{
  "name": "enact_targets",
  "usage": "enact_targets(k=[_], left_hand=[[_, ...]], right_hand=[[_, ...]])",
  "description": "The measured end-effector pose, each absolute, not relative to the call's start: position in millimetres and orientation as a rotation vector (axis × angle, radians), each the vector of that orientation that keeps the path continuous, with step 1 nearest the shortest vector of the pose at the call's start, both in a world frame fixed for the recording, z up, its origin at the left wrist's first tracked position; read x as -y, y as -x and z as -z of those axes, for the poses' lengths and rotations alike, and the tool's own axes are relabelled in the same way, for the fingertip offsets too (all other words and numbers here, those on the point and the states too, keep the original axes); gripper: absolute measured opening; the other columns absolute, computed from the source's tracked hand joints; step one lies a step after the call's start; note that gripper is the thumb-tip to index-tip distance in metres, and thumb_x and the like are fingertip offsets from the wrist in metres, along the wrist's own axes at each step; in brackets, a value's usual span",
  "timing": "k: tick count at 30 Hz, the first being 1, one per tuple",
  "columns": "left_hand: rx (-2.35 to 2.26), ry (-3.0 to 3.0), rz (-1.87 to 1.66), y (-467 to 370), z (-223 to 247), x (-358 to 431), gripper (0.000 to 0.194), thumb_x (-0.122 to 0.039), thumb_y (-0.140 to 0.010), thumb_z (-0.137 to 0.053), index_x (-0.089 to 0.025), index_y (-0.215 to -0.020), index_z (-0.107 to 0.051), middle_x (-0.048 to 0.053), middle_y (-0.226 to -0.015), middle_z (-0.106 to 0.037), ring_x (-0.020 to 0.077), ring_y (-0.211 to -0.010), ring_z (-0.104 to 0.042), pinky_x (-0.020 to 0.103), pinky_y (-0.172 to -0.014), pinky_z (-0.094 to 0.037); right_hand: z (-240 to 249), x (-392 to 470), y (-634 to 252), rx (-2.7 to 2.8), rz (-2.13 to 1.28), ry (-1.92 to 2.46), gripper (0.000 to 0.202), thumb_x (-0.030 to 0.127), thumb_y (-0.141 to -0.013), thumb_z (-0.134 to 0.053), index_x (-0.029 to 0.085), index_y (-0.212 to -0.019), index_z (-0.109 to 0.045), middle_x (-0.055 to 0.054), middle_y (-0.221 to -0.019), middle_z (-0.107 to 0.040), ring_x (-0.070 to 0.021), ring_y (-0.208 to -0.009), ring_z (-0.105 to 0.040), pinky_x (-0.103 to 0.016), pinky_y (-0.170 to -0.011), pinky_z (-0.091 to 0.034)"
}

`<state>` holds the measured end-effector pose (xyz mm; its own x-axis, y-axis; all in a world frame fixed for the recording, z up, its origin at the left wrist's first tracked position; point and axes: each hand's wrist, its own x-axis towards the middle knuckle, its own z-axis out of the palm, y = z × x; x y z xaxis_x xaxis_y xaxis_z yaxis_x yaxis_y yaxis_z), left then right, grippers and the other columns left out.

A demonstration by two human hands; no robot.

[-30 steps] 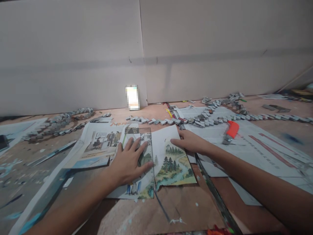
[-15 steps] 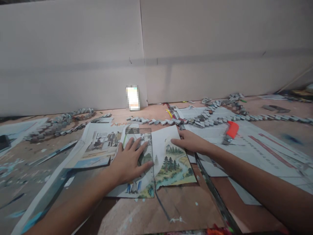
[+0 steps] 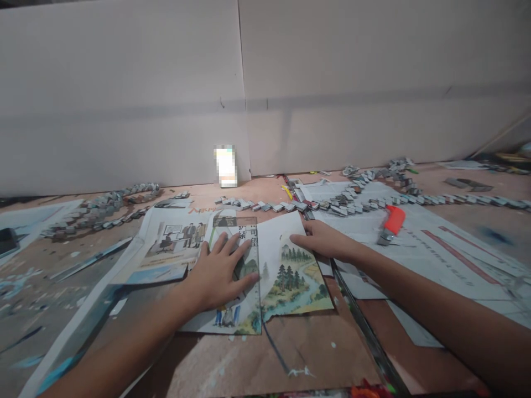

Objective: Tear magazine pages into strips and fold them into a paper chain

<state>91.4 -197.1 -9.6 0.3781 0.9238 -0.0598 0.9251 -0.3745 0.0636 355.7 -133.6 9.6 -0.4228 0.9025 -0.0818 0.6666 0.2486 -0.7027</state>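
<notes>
My left hand (image 3: 224, 271) lies flat with its fingers spread over a clear ruler (image 3: 254, 249), which rests on a printed sheet. Under the ruler's right side a paper piece with a landscape of trees and a river (image 3: 296, 276) extends to the right. At the upper right edge of that paper is my right hand (image 3: 323, 239); its thumb lies on the print and the other fingers are curled at or behind the edge, gripping it. An orange-handled cutter (image 3: 392, 224) lies to the right of my right hand.
Folded-paper chains (image 3: 290, 207) run across the back of the table (image 3: 232, 365). A lit phone (image 3: 226, 166) leans on the wall. A metal blade-like tool (image 3: 91, 258) and a dark device (image 3: 7, 241) lie at left; white sheets (image 3: 448, 260) spread at right.
</notes>
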Motion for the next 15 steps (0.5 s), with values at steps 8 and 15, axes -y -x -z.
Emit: enact_targets(k=[8, 15], left_hand=[[-1.715, -2.534, 0.031, -92.5, 9.6, 198.6, 0.079, -0.075, -0.081, -0.022, -0.032, -0.147, -0.023, 0.006, -0.155, -0.020, 0.0412, -0.140, -0.014, 0.065, -0.105, -0.018], [-1.714, -2.550, 0.032, -91.7, 11.5, 198.5, 0.079, -0.074, -0.082, -0.022, -0.031, -0.148, -0.020, 0.007, -0.156, -0.017, 0.0422, -0.140, -0.014, 0.066, -0.104, -0.017]], right_hand=[[-12.5, 144.9, -341.0, 2.203, -1.001, 1.392, 0.032, 0.041, -0.081, -0.052, 0.015, -0.091, -0.067, -0.006, -0.087, -0.069, -0.0218, -0.077, -0.062, -0.028, -0.064, -0.045], [-35.9, 165.6, -313.3, 2.322, -0.876, 1.231, 0.020, 0.029, -0.082, -0.046, 0.017, -0.077, -0.062, -0.004, -0.079, -0.064, -0.0160, -0.068, -0.055, -0.025, -0.058, -0.037]])
